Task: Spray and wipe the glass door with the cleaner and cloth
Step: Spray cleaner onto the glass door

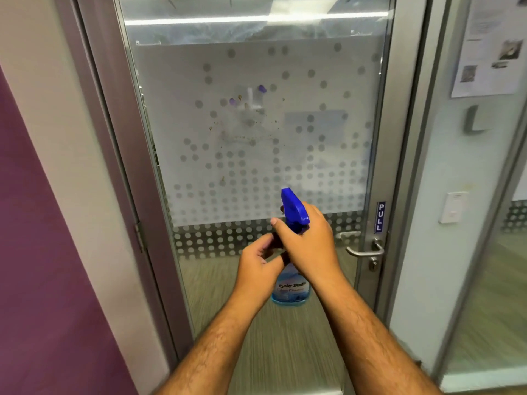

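Observation:
The glass door (256,67) fills the view ahead, covered with frosted film printed with grey dots. Brown and purple spots and smears (245,109) mark its middle. In front of its lower half I hold up a clear spray bottle (291,286) of blue cleaner with a blue trigger head (292,206) aimed at the glass. My right hand (308,246) is wrapped round the bottle's neck. My left hand (256,269) curls against the neck just below it, with a dark patch between its fingers that I cannot make out. No cloth is in view.
A metal lever handle (365,250) and a blue PULL sign (380,217) sit on the door's right edge. Papers (490,47) and a white switch plate (453,208) hang on the glass panel to the right. A purple wall (42,252) stands on the left.

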Demonstrator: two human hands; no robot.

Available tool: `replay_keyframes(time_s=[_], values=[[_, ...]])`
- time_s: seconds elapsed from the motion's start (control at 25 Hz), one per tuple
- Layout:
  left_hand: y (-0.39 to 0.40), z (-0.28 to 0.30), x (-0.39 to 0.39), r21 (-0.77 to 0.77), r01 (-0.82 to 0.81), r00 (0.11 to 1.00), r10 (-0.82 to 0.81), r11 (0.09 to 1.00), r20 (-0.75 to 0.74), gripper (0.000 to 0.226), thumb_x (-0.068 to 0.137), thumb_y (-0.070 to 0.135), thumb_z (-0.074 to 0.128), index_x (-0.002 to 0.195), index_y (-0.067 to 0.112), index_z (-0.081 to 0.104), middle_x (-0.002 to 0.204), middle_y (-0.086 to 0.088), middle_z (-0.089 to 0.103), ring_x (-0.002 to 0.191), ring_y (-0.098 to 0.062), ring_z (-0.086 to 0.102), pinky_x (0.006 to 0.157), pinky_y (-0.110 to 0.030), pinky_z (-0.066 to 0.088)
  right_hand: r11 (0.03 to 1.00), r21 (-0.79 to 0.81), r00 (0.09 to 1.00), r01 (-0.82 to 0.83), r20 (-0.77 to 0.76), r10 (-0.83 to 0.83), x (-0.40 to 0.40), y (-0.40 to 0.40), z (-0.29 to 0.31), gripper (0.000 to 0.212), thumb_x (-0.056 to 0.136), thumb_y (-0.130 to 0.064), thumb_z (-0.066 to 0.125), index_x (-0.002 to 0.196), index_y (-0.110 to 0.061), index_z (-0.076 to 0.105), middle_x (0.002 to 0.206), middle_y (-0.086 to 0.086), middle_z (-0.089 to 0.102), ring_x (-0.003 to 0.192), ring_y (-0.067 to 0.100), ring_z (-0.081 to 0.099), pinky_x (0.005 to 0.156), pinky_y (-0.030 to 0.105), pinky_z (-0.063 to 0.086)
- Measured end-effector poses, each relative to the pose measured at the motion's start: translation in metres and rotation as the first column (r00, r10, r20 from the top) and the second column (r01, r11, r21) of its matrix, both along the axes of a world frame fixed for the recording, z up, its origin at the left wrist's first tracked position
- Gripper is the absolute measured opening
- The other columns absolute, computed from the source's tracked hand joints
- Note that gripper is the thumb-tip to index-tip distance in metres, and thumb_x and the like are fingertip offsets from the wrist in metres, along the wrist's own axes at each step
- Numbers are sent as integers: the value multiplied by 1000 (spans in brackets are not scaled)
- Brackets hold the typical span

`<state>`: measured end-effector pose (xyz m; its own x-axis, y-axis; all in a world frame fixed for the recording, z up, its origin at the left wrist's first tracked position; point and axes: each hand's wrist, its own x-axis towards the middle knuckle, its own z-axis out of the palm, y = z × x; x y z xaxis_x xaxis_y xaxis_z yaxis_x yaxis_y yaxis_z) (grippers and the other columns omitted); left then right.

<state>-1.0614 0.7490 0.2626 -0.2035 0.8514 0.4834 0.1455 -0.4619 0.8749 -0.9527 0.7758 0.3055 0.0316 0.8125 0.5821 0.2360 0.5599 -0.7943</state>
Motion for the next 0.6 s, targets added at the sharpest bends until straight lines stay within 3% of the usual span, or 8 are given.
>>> replay_keyframes(time_s=[0.08,0.2,0.32,0.6], values=[[-18,-9,1,-41,-8,999,6,999,-34,38,89,0,73,110,32,80,106,2,83,107,-17,77,98,-38,61,995,-37,995,90,40,-89,11,-28,-7,21,87,-35,84,84,-32,63,81,-10,67,74,4,62,66,22,48],[-47,-32,12,-117,38,995,-48,992,-86,35,82,11,74,111,29,80,105,2,82,106,-19,77,101,-52,59,967,-73,967,243,91,-236,37,-71,-25,33,81,-39,87,70,-29,58,59,-11,61,57,5,56,54,20,41],[-77,-52,45,-155,88,987,-108,984,-122,29,79,17,76,104,30,81,100,8,82,102,-14,76,102,-52,58,939,-97,935,329,169,-310,74,-110,-42,31,78,-43,89,80,-19,69,65,-3,67,65,16,65,62,35,53],[-133,-81,169,-185,253,947,-282,949,-151,33,79,15,85,96,41,77,95,17,80,98,-8,75,98,-40,59,841,-171,857,514,150,-493,197,-194,-75,37,74,-48,92,78,-19,69,66,-2,70,67,20,67,64,40,57]])
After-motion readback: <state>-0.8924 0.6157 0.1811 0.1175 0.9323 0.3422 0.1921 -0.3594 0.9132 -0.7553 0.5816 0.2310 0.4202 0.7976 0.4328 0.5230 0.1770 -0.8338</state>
